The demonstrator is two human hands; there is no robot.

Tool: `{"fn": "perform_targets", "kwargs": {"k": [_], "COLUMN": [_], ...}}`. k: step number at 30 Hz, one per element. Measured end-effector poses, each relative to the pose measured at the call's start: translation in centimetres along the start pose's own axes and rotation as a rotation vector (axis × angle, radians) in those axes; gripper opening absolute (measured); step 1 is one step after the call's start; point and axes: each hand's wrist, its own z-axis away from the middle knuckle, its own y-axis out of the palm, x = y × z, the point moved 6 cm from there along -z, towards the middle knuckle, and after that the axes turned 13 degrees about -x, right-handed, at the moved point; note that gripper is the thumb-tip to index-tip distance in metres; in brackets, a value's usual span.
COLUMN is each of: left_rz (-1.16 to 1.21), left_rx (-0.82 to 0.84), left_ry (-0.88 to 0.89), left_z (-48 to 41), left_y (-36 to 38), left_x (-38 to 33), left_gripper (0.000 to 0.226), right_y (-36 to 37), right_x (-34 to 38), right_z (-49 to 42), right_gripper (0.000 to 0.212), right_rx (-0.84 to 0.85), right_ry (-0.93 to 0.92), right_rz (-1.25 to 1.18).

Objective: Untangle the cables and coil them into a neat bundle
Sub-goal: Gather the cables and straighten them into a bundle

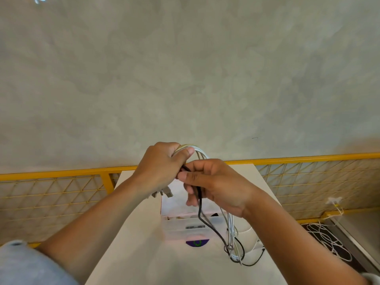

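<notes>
A bunch of white cables [200,152] arches over the top of my left hand [162,164], which grips it above the white table [131,233]. Several grey plugs [164,193] dangle below that hand. My right hand [216,184] sits just to the right, its fingers and thumb curled round a black cable [207,221]. The black cable and the white strands hang down together to a loose tangle [235,253] lying on the table's right side.
A clear plastic box [185,227] with a pale lid stands mid-table, a purple sticker [197,243] in front of it. A yellow mesh railing [61,188] runs behind the table. More white cable [329,239] lies on the floor at right.
</notes>
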Motion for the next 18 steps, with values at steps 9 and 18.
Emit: {"fn": "perform_targets", "kwargs": {"k": [9, 18], "left_rz": [-0.118, -0.177], "left_rx": [0.105, 0.115], "left_ry": [0.050, 0.038], "left_z": [0.3, -0.1], "left_y": [-0.2, -1.3], "left_x": [-1.0, 0.0], "left_gripper": [0.049, 0.048], "right_y": [-2.8, -6.9], "right_x": [0.0, -1.4], "right_z": [0.0, -0.1], "right_gripper": [0.027, 0.024], "right_rx": [-0.154, -0.331], "right_ry": [0.007, 0.076], "right_rz": [0.151, 0.316]}}
